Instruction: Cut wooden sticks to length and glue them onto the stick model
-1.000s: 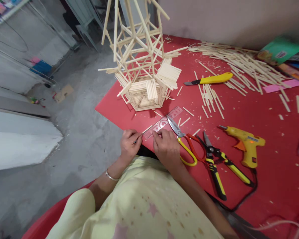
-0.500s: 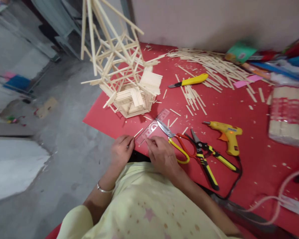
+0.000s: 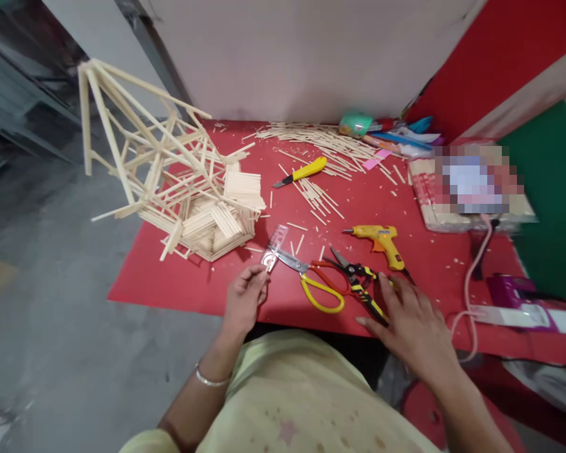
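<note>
My left hand (image 3: 248,294) is closed in a pinch on a short wooden stick (image 3: 268,267), near the table's front edge. Just beyond it lies a clear ruler (image 3: 279,234), partly under the blade of scissors (image 3: 321,296) with yellow and red handles. My right hand (image 3: 412,318) is open, thumb apart, over the yellow-and-black handles of cutting shears (image 3: 358,277); its fingers cover part of one handle. A yellow glue gun (image 3: 380,239) rests just beyond that hand. At the left stands a framework of wooden sticks (image 3: 212,233) with a flat-sided base.
A yellow utility knife (image 3: 306,171) lies beside cut sticks (image 3: 318,196). More loose sticks (image 3: 321,146) spread along the wall. Packaged stick bundles (image 3: 424,195), a pink cord (image 3: 471,283) and a purple box (image 3: 512,296) occupy the right of the red table (image 3: 170,286).
My right hand has moved right, from beside the scissors to the shears, and its fingers have spread. My left hand still pinches the stick. The view has turned right.
</note>
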`<state>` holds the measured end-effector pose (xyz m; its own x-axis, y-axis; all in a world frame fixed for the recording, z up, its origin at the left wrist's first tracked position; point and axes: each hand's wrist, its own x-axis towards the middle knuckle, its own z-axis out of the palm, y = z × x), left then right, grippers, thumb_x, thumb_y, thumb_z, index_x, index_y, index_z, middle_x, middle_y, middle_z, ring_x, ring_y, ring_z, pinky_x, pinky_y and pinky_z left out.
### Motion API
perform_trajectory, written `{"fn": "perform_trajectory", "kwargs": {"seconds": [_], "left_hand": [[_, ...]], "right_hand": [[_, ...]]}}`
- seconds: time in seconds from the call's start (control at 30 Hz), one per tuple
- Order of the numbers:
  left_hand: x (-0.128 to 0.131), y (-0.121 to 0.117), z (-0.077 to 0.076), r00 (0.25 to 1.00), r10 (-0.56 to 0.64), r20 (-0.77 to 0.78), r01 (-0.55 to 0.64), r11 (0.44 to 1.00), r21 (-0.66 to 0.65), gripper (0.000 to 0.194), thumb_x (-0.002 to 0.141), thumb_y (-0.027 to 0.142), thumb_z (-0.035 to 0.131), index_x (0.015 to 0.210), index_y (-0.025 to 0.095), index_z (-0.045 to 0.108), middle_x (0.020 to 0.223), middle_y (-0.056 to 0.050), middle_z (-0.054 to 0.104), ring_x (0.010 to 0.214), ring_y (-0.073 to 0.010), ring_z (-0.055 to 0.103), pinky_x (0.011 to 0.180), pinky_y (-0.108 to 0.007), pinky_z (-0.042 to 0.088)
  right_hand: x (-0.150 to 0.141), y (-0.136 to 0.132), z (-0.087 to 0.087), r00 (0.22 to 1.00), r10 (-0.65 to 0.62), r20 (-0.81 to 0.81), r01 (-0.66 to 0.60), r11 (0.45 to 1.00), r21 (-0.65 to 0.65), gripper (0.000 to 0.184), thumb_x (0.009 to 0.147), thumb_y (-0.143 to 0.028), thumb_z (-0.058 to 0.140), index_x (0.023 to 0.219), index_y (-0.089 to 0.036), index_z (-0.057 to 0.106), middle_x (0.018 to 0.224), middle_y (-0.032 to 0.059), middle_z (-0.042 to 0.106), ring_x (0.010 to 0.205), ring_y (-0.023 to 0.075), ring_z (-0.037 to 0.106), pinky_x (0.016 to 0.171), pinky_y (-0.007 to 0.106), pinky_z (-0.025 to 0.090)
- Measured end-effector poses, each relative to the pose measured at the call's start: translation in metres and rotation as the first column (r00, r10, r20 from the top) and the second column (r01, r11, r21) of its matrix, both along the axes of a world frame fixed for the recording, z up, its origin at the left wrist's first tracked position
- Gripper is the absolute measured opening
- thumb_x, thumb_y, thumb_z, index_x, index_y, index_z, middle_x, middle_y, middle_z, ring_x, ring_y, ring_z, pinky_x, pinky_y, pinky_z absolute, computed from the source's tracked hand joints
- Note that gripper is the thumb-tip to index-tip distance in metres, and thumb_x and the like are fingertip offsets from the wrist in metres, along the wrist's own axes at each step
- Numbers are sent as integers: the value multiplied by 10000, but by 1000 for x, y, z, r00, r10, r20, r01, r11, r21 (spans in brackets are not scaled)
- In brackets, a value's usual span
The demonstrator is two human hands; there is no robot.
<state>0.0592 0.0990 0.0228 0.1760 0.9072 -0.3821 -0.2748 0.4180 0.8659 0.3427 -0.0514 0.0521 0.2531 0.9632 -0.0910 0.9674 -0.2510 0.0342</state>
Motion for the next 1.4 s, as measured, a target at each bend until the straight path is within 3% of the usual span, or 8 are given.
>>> {"fn": "perform_trajectory", "kwargs": {"seconds": [0.13,0.3,0.53,0.7,0.93,1.17,1.27,1.4], "left_hand": [[7,6,1,998,-51,45,52,998,-22,392,726,371,839,1019,148,704,649,32,568,469,-27,401,428,-146,297],[7,7,4,992,-108,61,108,994,5,370,744,425,818,963,148,705,668,25,572,468,-26,399,422,-151,291],[16,5,16,971,-237,16,233,963,135,300,854,452,706,941,168,668,714,9,616,462,-44,425,428,-177,350],[16,6,24,966,-250,-69,258,951,168,298,859,460,697,959,179,687,705,5,617,499,-59,460,461,-178,372],[10,11,25,959,-230,-167,270,920,285,256,909,416,638,971,177,704,702,-4,620,595,-106,536,584,-217,470],[11,13,30,902,-318,-291,415,826,382,247,940,368,579,963,178,733,708,-33,641,659,-159,592,631,-257,491],[9,17,37,885,-321,-337,451,769,452,254,943,356,570,950,188,761,677,-34,636,651,-167,595,632,-264,482],[10,23,40,899,-322,-298,428,788,442,248,919,362,600,883,182,766,626,-18,604,581,-143,548,579,-252,454]], "right_hand": [[11,7,-3,999,3,-50,-8,995,-98,857,854,-638,585,1504,-110,403,1275,237,563,1140,400,570,929,520,487],[17,15,7,952,-108,-286,69,987,-142,624,763,-356,622,1343,-139,545,1123,145,618,1036,314,633,911,431,507],[-18,15,31,760,9,-649,-18,1000,-7,663,713,-201,519,1374,-177,475,1329,133,618,1230,302,597,1030,453,483],[-54,31,33,720,75,-690,-77,997,28,581,753,-156,546,1332,-193,521,1283,126,651,1159,276,642,983,427,516],[-63,40,35,676,164,-718,-159,984,75,644,737,-110,532,1372,-214,494,1278,108,658,1157,253,641,992,402,506],[-67,36,33,629,69,-775,-101,995,7,511,728,-132,498,1232,-198,543,1065,75,694,936,228,664,865,352,520],[-69,32,35,501,2,-866,-97,994,-54,443,685,-146,514,1120,-202,580,930,28,665,843,210,613,787,321,501],[-69,27,33,144,-216,-966,-76,971,-228,324,638,-185,550,958,-205,595,814,-15,562,730,157,496,638,260,430]]}}
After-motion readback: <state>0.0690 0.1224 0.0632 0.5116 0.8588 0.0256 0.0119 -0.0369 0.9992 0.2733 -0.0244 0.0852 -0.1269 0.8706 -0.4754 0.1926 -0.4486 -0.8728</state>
